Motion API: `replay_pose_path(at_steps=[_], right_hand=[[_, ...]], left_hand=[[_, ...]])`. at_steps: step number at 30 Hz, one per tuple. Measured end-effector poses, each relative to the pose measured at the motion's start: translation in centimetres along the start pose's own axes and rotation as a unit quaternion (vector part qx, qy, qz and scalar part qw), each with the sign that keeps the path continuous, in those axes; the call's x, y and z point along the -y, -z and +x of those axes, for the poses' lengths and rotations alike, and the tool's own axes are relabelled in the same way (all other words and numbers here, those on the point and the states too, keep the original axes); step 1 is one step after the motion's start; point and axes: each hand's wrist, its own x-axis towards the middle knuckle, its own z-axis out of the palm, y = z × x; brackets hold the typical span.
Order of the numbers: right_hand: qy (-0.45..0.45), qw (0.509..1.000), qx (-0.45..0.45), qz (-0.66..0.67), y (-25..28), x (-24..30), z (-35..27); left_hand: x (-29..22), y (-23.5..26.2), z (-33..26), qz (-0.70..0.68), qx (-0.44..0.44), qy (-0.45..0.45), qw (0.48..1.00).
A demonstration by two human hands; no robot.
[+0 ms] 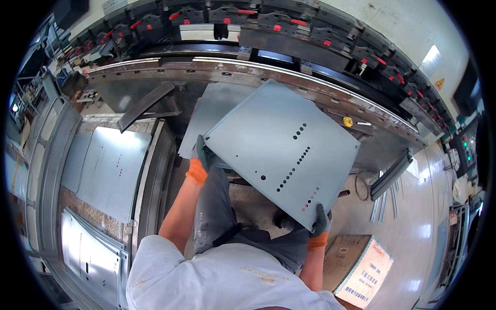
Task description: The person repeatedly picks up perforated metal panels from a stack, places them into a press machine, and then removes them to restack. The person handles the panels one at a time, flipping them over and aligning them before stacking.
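Between my two gloved hands is a large grey sheet metal panel [268,134] with rows of punched round holes. It lies tilted in the view, its far corner by the front rail of the press brake [289,72]. My left hand [204,153], in a dark glove with an orange cuff, is closed on the panel's left corner. At the near right corner, my right hand [321,222] grips the edge, thumb on top and the other fingers mostly hidden. Partly beneath the panel, another plain metal sheet [219,103] shows at its left.
On the left, a metal-framed rack [155,181] holds flat punched sheets [111,168] and a second stack [90,253]. A cardboard box [361,268] stands on the floor at the lower right. A yellow tape measure [347,121] sits beyond the panel. Metal strips [382,206] lie at right.
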Motion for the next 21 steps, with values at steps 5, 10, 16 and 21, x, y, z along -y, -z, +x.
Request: replay_pose_path(at_steps=[5,10,16,21], right_hand=[[-0.044,0.997,0.02,-0.053,-1.5,-0.6,2.5],[-0.097,0.991,0.023,-0.09,-3.0,-3.7,6.8],[0.008,0.868,0.119,-0.482,-2.6,-3.9,11.2],[-0.022,0.703,0.109,-0.703,-3.8,1.7,12.5]], left_hand=[[-2.3,4.9,-1.8,0.016,-0.04,-0.013,0.999],[-5.0,8.5,0.2,0.169,-0.102,-0.016,0.98],[-10.1,7.4,0.8,0.786,-0.098,-0.077,0.606],[-14.0,2.5,2.5,0.825,-0.054,-0.09,0.555]])
